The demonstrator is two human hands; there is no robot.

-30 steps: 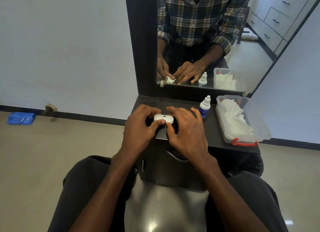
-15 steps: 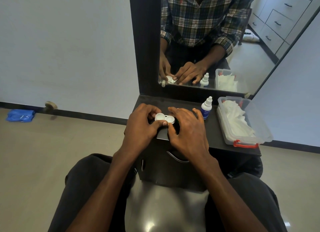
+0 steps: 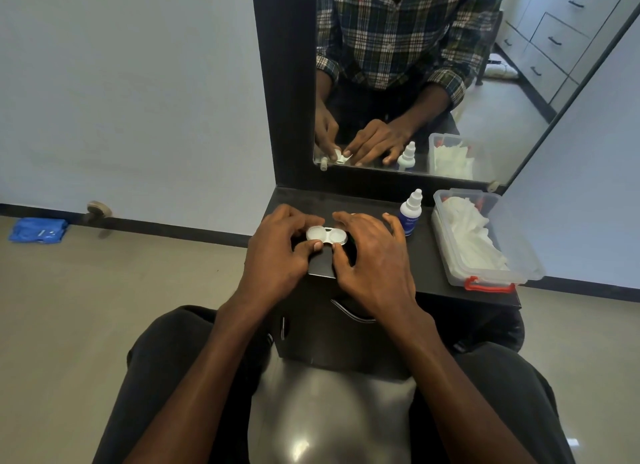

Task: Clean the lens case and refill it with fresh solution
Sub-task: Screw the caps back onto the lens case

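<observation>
A white two-cup lens case [image 3: 326, 235] sits on the black dresser top [image 3: 424, 259]. My left hand [image 3: 277, 252] grips its left cup, thumb on the near edge and fingers curled behind it. My right hand [image 3: 372, 256] pinches the right cup, thumb at the front and fingers spread over the far side. Both round cups face up, pale and shallow. A small white solution bottle [image 3: 409, 212] with a blue label stands upright just right of my right hand, capped.
A clear plastic box [image 3: 485, 242] with a red latch holds white tissues at the right of the dresser top. A mirror [image 3: 433, 83] rises behind and reflects my hands. My knees flank a drawer handle [image 3: 349, 313] below. A blue cloth [image 3: 38, 230] lies on the floor, far left.
Both hands stay on the lens case. The case has turned slightly and its two cups now show more plainly between my thumbs.
</observation>
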